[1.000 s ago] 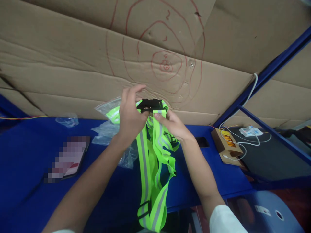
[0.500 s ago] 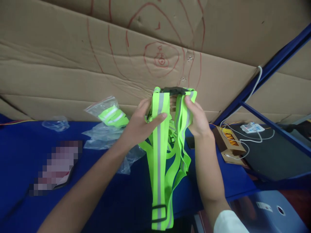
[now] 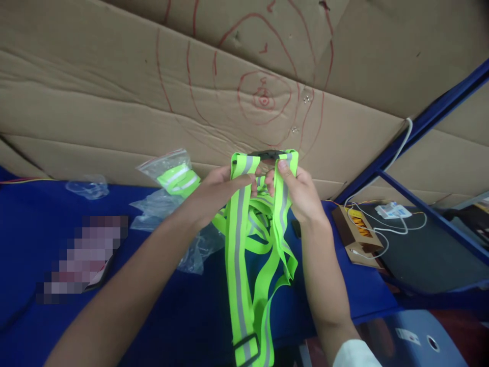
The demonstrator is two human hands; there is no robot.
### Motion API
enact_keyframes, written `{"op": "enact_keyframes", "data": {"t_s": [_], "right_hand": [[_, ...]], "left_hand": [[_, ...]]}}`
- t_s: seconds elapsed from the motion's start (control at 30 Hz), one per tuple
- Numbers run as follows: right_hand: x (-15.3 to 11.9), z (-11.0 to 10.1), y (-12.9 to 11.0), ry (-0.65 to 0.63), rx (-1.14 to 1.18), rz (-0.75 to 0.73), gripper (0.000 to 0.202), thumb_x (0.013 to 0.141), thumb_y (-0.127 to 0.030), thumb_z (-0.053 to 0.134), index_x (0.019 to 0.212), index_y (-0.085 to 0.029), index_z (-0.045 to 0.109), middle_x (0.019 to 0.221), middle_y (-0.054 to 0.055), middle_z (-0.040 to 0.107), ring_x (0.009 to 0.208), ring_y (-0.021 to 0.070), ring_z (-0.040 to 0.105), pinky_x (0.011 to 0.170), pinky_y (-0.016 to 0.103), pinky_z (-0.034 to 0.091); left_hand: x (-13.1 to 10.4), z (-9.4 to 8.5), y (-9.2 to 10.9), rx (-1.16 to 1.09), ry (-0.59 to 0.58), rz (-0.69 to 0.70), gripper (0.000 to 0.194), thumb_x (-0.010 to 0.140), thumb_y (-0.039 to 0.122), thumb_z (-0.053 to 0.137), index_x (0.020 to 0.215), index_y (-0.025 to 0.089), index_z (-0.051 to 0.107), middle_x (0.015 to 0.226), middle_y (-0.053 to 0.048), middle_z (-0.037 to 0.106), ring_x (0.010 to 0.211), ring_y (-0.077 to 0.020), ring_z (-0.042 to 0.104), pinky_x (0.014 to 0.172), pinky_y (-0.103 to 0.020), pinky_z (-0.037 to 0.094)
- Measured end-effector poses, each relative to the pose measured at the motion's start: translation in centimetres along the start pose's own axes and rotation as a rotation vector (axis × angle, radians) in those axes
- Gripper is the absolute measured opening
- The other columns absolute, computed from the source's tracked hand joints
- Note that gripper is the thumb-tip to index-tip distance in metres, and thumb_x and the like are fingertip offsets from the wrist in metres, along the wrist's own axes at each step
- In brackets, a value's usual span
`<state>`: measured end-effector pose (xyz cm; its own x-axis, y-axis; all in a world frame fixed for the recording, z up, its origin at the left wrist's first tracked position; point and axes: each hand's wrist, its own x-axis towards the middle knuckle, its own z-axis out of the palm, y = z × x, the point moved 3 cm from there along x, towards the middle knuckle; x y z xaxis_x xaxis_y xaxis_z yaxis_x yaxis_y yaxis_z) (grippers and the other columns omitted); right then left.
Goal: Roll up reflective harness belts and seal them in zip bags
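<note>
Bright green straps (image 3: 239,239) with a grey stripe hang in long loops from both hands, over the blue table. My left hand (image 3: 223,191) grips the left strap, its thumb lying across the front. On the right, my right hand (image 3: 298,191) pinches the other strap, thumb on top. A black buckle (image 3: 267,154) joins the two straps above the hands. Low on the left loop is a black slider (image 3: 246,349). More green strap is bunched behind the hands.
A clear bag (image 3: 178,176) with green strap and crumpled plastic (image 3: 153,211) lie left on the blue table (image 3: 153,316). Blurred phone-like object (image 3: 86,255) farther left. Cardboard wall (image 3: 114,117) behind. Open brown box (image 3: 355,232), white cable and blue frame (image 3: 431,114) on the right.
Both hands and the straps have shifted slightly left and the hands have come a little closer together. The camera view has also shifted slightly.
</note>
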<state>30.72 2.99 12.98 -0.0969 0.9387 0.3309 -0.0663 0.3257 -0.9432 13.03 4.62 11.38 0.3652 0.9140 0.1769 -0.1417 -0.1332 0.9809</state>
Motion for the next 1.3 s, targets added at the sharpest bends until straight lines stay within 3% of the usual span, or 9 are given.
{"op": "enact_keyframes", "data": {"t_s": [0.13, 0.23, 0.4, 0.57, 0.8, 0.97, 1.1, 1.2, 1.3], "right_hand": [[0.3, 0.2, 0.5, 0.044, 0.095, 0.014, 0.040, 0.087, -0.060, 0.073, 0.097, -0.022, 0.078, 0.085, 0.004, 0.076, 0.077, 0.0173, 0.072, 0.068, 0.030, 0.059], [0.3, 0.6, 0.7, 0.041, 0.087, 0.050, 0.042, 0.085, -0.061, 0.074, 0.104, -0.024, 0.079, 0.092, 0.005, 0.078, 0.086, 0.0206, 0.075, 0.074, 0.033, 0.062], [0.5, 1.5, 1.8, 0.048, 0.102, 0.093, 0.055, 0.083, -0.070, 0.070, 0.113, -0.024, 0.077, 0.091, 0.007, 0.079, 0.092, 0.0237, 0.075, 0.076, 0.036, 0.063], [0.8, 2.2, 2.8, 0.058, 0.119, 0.066, 0.056, 0.085, -0.070, 0.068, 0.119, -0.026, 0.075, 0.090, 0.007, 0.078, 0.093, 0.0232, 0.074, 0.077, 0.036, 0.062], [0.3, 2.4, 2.4, 0.021, 0.061, 0.041, 0.049, 0.087, -0.068, 0.067, 0.108, -0.026, 0.078, 0.084, 0.004, 0.076, 0.087, 0.0217, 0.074, 0.075, 0.034, 0.061], [0.2, 0.8, 1.4, -0.159, 0.034, 0.103, 0.049, 0.081, -0.071, 0.072, 0.096, -0.024, 0.079, 0.089, 0.004, 0.078, 0.089, 0.0225, 0.074, 0.080, 0.036, 0.060], [0.4, -0.7, 0.7, -0.159, 0.055, 0.193, 0.062, 0.081, -0.082, 0.061, 0.094, -0.023, 0.078, 0.090, 0.006, 0.078, 0.092, 0.0244, 0.073, 0.079, 0.037, 0.060], [0.5, -1.1, 0.7, -0.115, -0.021, 0.216, 0.047, 0.079, -0.068, 0.075, 0.086, -0.022, 0.077, 0.081, 0.004, 0.077, 0.078, 0.0195, 0.071, 0.071, 0.031, 0.059], [0.4, -1.0, 0.7, -0.076, -0.018, 0.195, 0.038, 0.074, -0.058, 0.084, 0.077, -0.021, 0.073, 0.076, 0.003, 0.076, 0.063, 0.0152, 0.065, 0.060, 0.028, 0.056]], "left_hand": [[0.1, 0.4, 0.1, 0.061, -0.099, 0.066, 0.041, 0.085, 0.058, 0.073, 0.097, 0.020, 0.078, 0.100, -0.007, 0.077, 0.094, -0.0237, 0.070, 0.085, -0.034, 0.055], [0.2, 0.2, -0.1, 0.082, -0.029, 0.120, 0.044, 0.090, 0.061, 0.066, 0.089, 0.019, 0.079, 0.112, -0.009, 0.077, 0.107, -0.0261, 0.070, 0.091, -0.034, 0.055], [0.5, 0.9, -0.9, -0.044, -0.005, 0.157, 0.041, 0.088, 0.053, 0.072, 0.111, 0.020, 0.077, 0.108, -0.007, 0.079, 0.105, -0.0263, 0.072, 0.094, -0.038, 0.057], [0.5, 1.1, -1.1, 0.023, 0.068, 0.162, 0.043, 0.093, 0.053, 0.066, 0.118, 0.019, 0.075, 0.109, -0.008, 0.078, 0.105, -0.0265, 0.072, 0.092, -0.038, 0.057], [0.7, 1.3, -1.2, 0.032, -0.021, 0.254, 0.036, 0.079, 0.039, 0.082, 0.108, 0.020, 0.075, 0.123, -0.007, 0.074, 0.119, -0.0275, 0.068, 0.102, -0.038, 0.055], [0.8, 1.2, -2.0, -0.061, -0.067, 0.117, 0.037, 0.077, 0.038, 0.084, 0.106, 0.017, 0.075, 0.112, -0.009, 0.077, 0.110, -0.0292, 0.072, 0.096, -0.042, 0.058], [1.1, 1.0, -2.9, -0.012, -0.147, 0.064, 0.044, 0.077, 0.038, 0.085, 0.115, 0.020, 0.075, 0.122, -0.009, 0.076, 0.115, -0.0308, 0.071, 0.099, -0.045, 0.057], [1.3, 1.0, -3.6, -0.024, -0.143, 0.071, 0.049, 0.074, 0.036, 0.088, 0.120, 0.024, 0.074, 0.127, -0.006, 0.075, 0.119, -0.0298, 0.069, 0.101, -0.042, 0.057], [1.3, 1.5, -4.1, -0.172, -0.168, -0.032, 0.050, 0.074, 0.037, 0.089, 0.119, 0.024, 0.075, 0.118, -0.008, 0.078, 0.107, -0.0297, 0.074, 0.092, -0.042, 0.061]]}}
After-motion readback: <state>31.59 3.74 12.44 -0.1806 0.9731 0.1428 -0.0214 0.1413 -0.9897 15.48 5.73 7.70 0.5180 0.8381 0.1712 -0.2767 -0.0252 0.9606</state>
